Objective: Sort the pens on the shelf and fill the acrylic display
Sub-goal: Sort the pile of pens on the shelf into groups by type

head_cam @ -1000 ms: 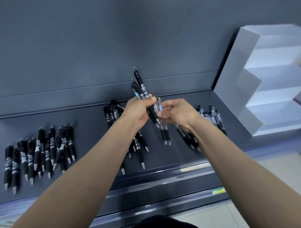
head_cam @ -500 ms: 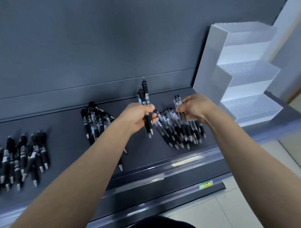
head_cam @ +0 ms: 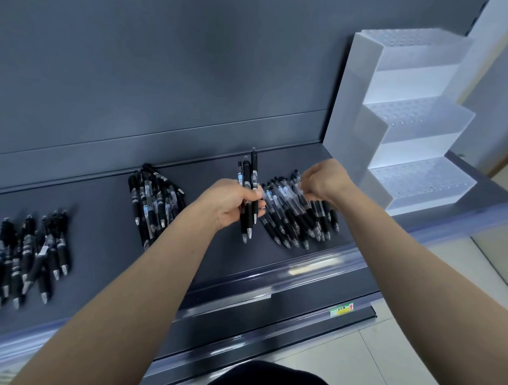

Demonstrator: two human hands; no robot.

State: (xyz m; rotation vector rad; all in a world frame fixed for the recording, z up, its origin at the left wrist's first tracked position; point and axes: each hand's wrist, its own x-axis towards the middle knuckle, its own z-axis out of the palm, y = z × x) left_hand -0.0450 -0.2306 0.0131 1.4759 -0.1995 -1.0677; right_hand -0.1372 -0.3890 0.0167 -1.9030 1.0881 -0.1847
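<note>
The left hand (head_cam: 236,201) is closed around a small bunch of black pens (head_cam: 248,198). These pens stand almost straight up and down in the view. Their silver tips point down toward the person, and their clicker ends point up toward the back wall (head_cam: 185,65). The bunch hangs just above the dark shelf (head_cam: 98,232).

Just to the right of the left hand lies a pile of clear-bodied pens (head_cam: 298,216) on the shelf. They lean a little, with tips down toward the front edge and tops slanting up to the left. The right hand (head_cam: 324,179) sits over the top ends of this pile with its fingers curled in. I cannot tell if it grips a pen.

To the left of the left hand lies another pile of pens (head_cam: 153,201), tips toward the front. Far to the left is a third pile (head_cam: 27,255).

Right of the right hand stands the acrylic display (head_cam: 411,123), shaped like steps.
</note>
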